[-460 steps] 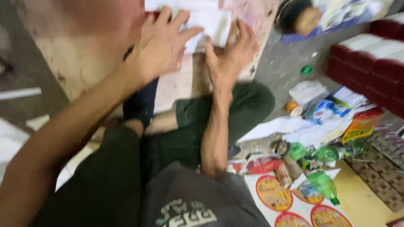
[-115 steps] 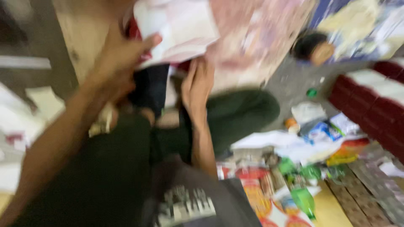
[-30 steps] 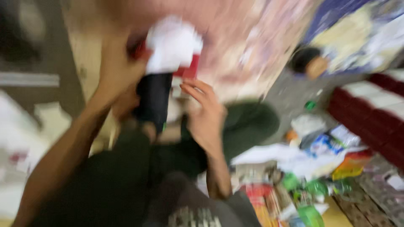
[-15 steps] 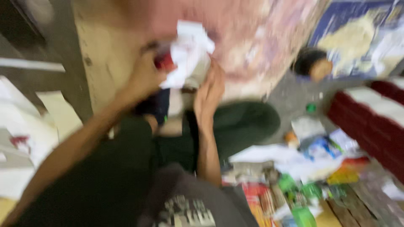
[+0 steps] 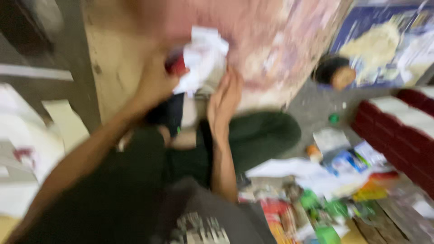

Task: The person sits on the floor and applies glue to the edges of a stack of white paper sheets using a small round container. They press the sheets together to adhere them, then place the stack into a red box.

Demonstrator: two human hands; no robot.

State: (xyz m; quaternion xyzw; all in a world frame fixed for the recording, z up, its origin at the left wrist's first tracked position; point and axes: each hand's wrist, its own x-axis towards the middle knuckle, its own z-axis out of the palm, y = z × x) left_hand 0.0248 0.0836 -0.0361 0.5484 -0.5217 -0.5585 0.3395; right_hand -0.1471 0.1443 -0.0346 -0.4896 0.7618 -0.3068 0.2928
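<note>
A crumpled white paper [image 5: 203, 56] is held up over the lap, above a pink patterned sheet [image 5: 280, 40]. It is gripped by the left hand [image 5: 156, 83], closed around its lower edge, while the right hand [image 5: 224, 101] is laid open against its underside. The view is blurred.

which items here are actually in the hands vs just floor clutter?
In hand:
- left hand gripping white crumpled paper wrapped round a red object
- right hand touching the paper's lower edge

Lying about:
- green bottles
- loose white sheets
- red boxes
- small green cap
- blue packet
</note>
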